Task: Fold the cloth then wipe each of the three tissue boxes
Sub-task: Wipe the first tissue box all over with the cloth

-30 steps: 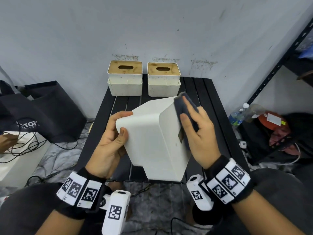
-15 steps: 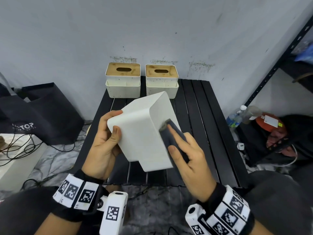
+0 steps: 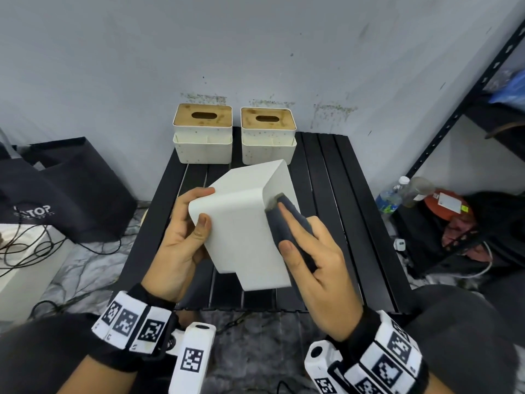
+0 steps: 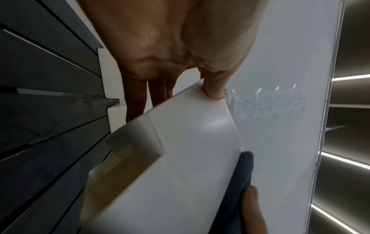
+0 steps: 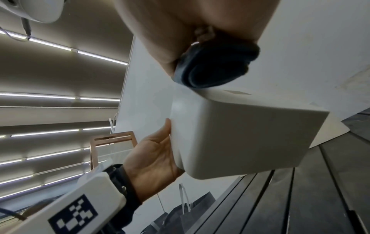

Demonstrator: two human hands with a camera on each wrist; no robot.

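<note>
I hold a white tissue box (image 3: 241,223) tilted above the black slatted table (image 3: 335,172), its plain underside toward me. My left hand (image 3: 181,243) grips the box's left edge, thumb (image 4: 214,88) on the near face and fingers behind. With my right hand (image 3: 312,251) I hold a folded dark grey cloth (image 3: 284,220) and press it against the box's right side, close to the rounded corner. The right wrist view shows the bunched cloth (image 5: 216,66) under my palm against the box (image 5: 240,134). Two more tissue boxes (image 3: 202,133) (image 3: 268,135) with wooden lids stand at the table's far edge.
A black bag (image 3: 71,189) and cables lie on the floor to the left. At the right stands a black metal shelf (image 3: 454,115), with bottles (image 3: 392,197) and clutter at its foot. A pale wall rises just behind the table.
My right hand has slid the cloth along the box's right side from its far end toward me. The box, in my left hand, has shifted slightly left.
</note>
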